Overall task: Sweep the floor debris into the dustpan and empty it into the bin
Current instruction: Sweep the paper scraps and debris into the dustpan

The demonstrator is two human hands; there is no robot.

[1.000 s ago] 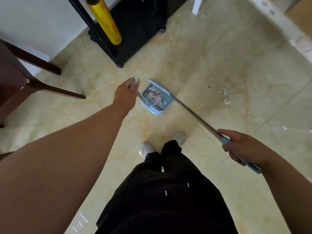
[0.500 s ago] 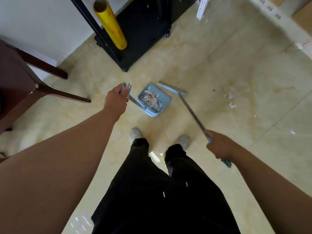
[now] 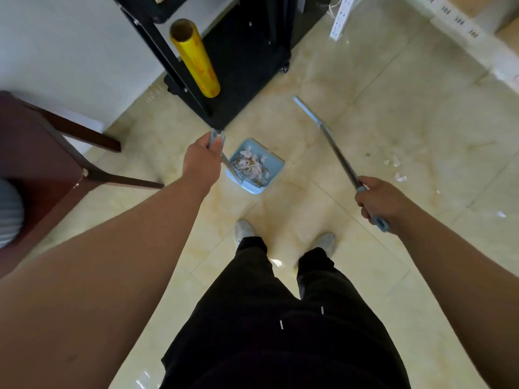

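- Across the pale tiled floor (image 3: 365, 80) I saw a black rack (image 3: 247, 66) on wheels, with a yellow roll (image 3: 196, 63) leaning against it. Its near corner stood just beyond the dustpan (image 3: 271, 161).
- Dark wooden legs (image 3: 84, 133) crossed the left side, and a white power strip (image 3: 341, 19) lay far off.
- Loose paper bits (image 3: 398, 178) lay on the tiles to the right, well apart from the dustpan.
- The left hand (image 3: 200, 164) was curled round the top of the dustpan's long handle (image 3: 229, 164). The pan sat on the floor just right of that hand, beyond the shoes (image 3: 244, 230).
- The right hand (image 3: 376, 199) gripped the blue end of the broom (image 3: 334, 144), fingers wrapped tight. The stick ran away and leftward, and its narrow head was beyond and to the right of the dustpan, not touching it.
- The dustpan was light blue with comb teeth along its near edge, and it held a heap of white scraps (image 3: 251, 165) with a thin stick among them.
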